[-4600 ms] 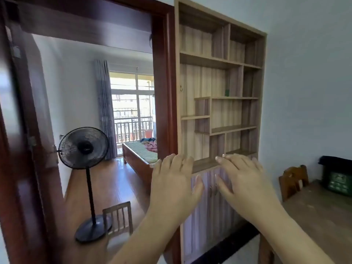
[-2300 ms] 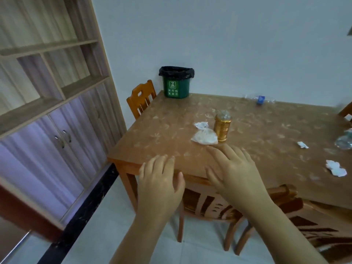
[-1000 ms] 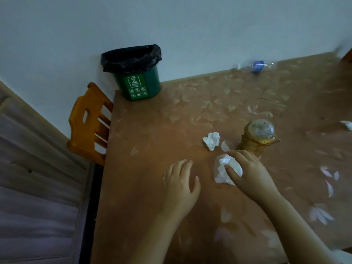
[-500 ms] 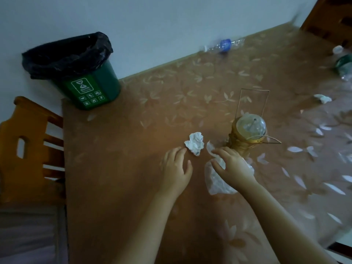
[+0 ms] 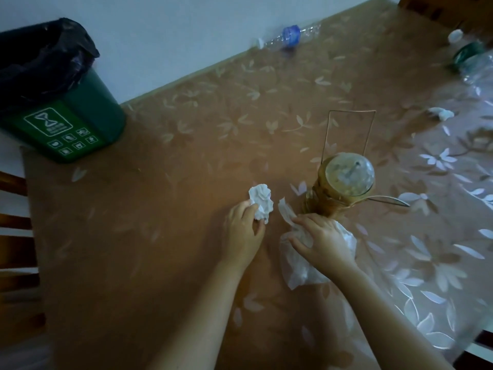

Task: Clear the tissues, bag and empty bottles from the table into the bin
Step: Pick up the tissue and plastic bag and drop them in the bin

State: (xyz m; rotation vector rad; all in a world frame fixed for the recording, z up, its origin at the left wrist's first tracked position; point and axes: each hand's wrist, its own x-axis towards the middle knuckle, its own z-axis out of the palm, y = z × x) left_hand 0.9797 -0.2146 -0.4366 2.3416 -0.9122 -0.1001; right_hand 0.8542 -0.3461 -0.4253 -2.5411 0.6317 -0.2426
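Observation:
A crumpled white tissue (image 5: 262, 200) lies near the table's middle, and my left hand (image 5: 244, 236) pinches its near edge. To its right a thin clear plastic bag (image 5: 296, 265) lies on the table with my right hand (image 5: 321, 243) closed on its top. A green bin (image 5: 66, 121) with a black liner stands at the table's far left corner. An empty clear bottle with a blue label (image 5: 289, 36) lies against the wall. Another clear bottle with a green label (image 5: 472, 56) lies at the far right, and a small tissue (image 5: 441, 112) sits near it.
A golden lantern-like jar (image 5: 344, 182) with a wire handle stands just beyond my right hand. The brown table (image 5: 160, 222) has a leaf-patterned cover. A wooden chair (image 5: 16, 236) stands at the left edge, another at the top right corner.
I walked from the doorway up to the table. In the last half second my left hand reached forward and took hold of the tissue. My right hand stayed on the bag.

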